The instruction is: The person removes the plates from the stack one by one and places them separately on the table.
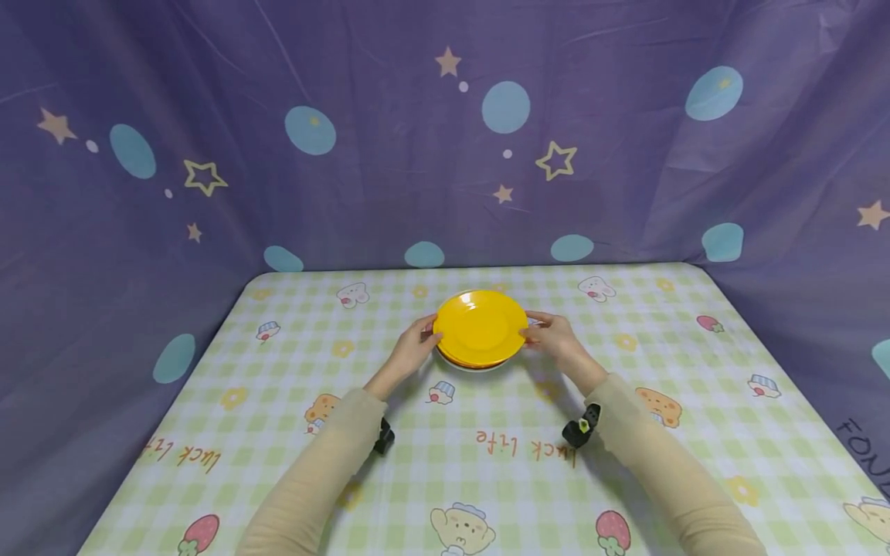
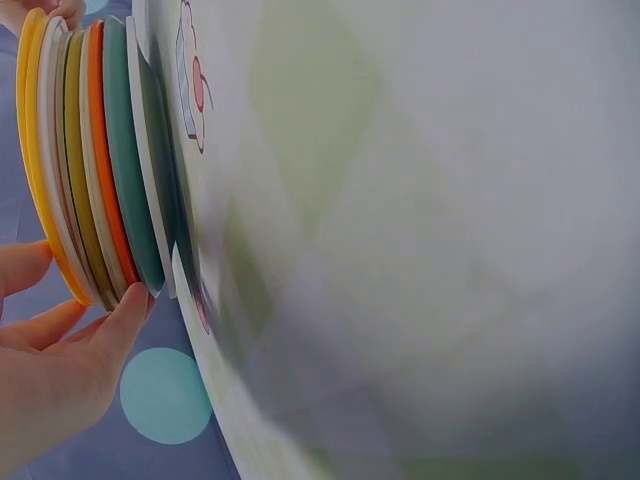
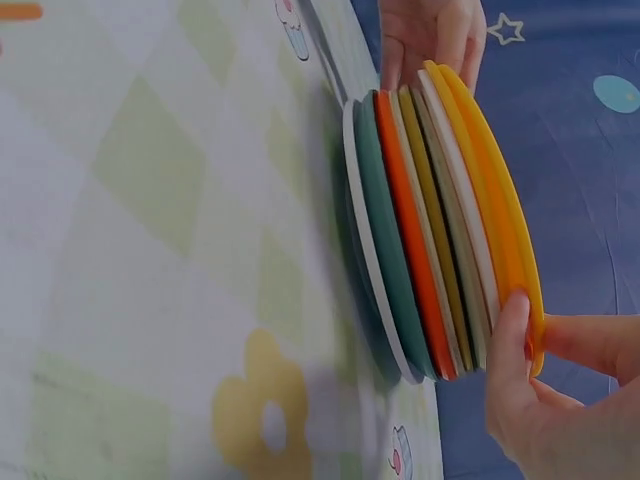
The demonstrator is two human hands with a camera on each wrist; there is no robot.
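A stack of round plates lies on the table, a yellow plate (image 1: 481, 328) uppermost. Side on, the wrist views show a second yellow plate beneath it, then white, beige and olive rims, an orange plate (image 3: 408, 220), a teal plate (image 2: 122, 140) and a white rim (image 3: 352, 150) near the bottom. My left hand (image 1: 414, 346) grips the left edge, thumb on the top yellow plate; one fingertip reaches the rims of the orange and teal plates. At the right edge my right hand (image 1: 555, 337) pinches the yellow rim between thumb and fingers.
A checked tablecloth (image 1: 514, 494) with printed cartoons covers the table. Purple curtain cloth (image 1: 389, 193) with stars and blue spots hangs behind and along the sides. Black wrist cameras (image 1: 579, 432) sit at both cuffs, close over the tablecloth.
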